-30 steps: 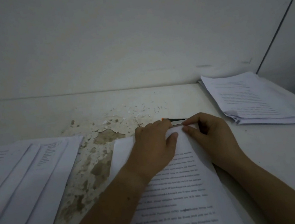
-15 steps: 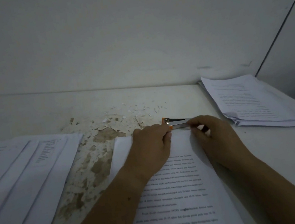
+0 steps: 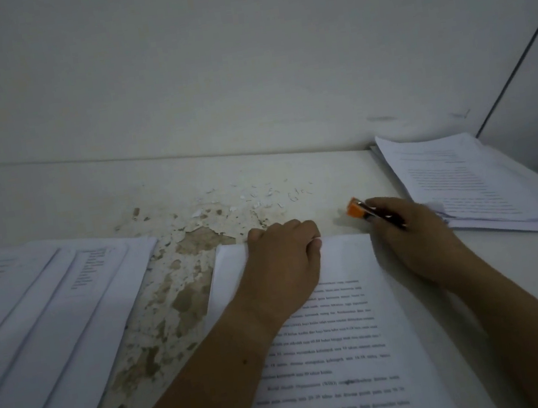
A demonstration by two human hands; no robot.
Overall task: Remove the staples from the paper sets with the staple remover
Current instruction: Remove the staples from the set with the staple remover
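The staple remover [image 3: 356,208] is in the right hand [image 3: 416,240], whose fingers are curled around it. There is just one, and its orange end sticks out past the fingers. It sits just past the top right corner of the paper set [image 3: 351,334], over the table [image 3: 161,187]. I cannot tell if it touches the table. The left hand [image 3: 285,258] holds the top edge of that paper set, fingers curled over it and thumb on the page. There are three lots of paper: this one, one pile [image 3: 472,185] at the right, and spread sheets [image 3: 33,306] at the left. Many tiny white bits [image 3: 270,196] lie on the table beyond the hands.
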